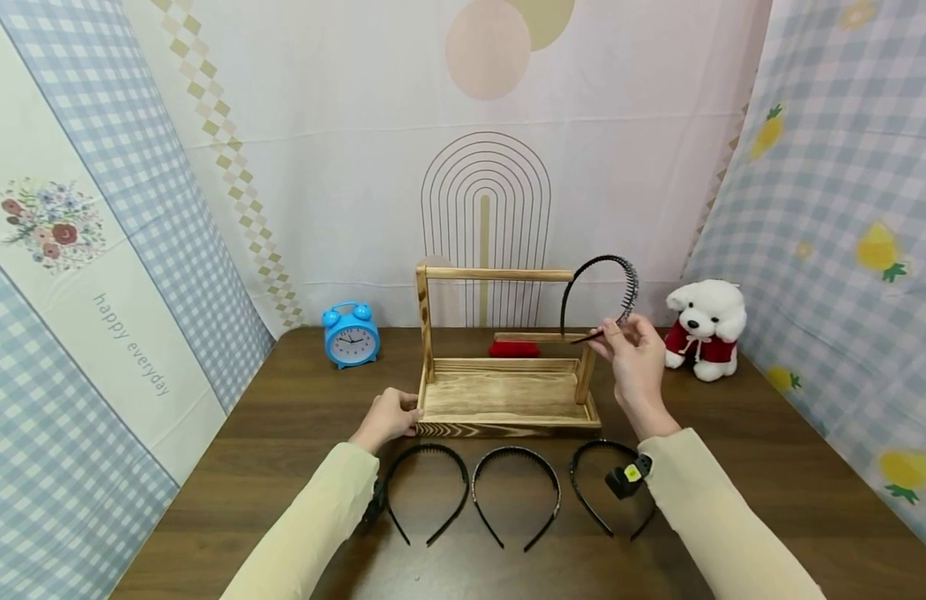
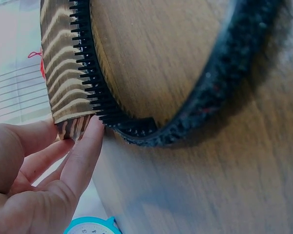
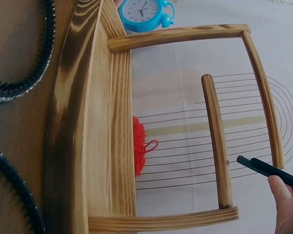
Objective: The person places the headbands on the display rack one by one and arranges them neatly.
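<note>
Holding a black headband (image 1: 632,285) aloft near one end, our right hand (image 1: 633,358) pinches it between thumb and fingers beside the right end of the wooden rack (image 1: 508,431); the band stands above and to the left of that hand. The relation we judge to matter most is with the rack's upper bar (image 1: 500,273): its free end sits by the band's left limb, though we cannot tell whether they touch or whether the bar passes inside the loop. That bar runs left to right, along the rack's long axis, and our right hand is the nearer to its free end, while our left hand (image 1: 387,418) grips the rack's left front corner. We see the headband's crown pointing up, its long axis roughly upright, teeth inward and one tip aimed left, while three other headbands (image 1: 555,479) lie on the surface (image 1: 267,433) before the rack, open ends toward us
</note>
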The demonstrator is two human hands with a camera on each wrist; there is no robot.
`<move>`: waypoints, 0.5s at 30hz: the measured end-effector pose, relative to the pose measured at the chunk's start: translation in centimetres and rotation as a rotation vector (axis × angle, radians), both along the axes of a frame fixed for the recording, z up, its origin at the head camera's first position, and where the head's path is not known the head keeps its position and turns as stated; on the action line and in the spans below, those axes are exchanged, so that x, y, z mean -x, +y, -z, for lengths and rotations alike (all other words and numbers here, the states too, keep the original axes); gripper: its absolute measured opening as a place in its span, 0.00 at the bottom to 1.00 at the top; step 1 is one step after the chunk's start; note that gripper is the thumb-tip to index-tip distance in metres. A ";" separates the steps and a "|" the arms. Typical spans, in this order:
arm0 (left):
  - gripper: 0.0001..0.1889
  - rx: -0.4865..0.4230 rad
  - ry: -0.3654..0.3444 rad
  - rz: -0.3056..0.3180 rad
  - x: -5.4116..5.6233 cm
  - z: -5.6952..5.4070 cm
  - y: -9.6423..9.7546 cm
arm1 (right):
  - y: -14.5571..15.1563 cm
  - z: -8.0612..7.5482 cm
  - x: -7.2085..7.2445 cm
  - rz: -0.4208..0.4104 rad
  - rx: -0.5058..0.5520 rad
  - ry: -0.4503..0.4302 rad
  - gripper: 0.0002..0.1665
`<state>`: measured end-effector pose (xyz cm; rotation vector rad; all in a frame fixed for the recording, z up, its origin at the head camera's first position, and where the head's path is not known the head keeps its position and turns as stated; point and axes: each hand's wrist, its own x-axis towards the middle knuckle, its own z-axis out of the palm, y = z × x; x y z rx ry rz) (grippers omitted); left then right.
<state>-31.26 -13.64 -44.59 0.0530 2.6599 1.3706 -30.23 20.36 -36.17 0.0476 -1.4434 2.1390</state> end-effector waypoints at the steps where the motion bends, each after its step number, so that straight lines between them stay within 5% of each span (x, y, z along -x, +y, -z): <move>1: 0.21 0.001 0.001 0.003 0.0 0.0 0.0 | -0.1 0.0 0.1 -0.005 0.006 0.005 0.08; 15: 0.21 0.007 0.001 0.006 -0.1 0.0 0.1 | -1.1 -0.6 0.8 0.001 -0.038 0.027 0.06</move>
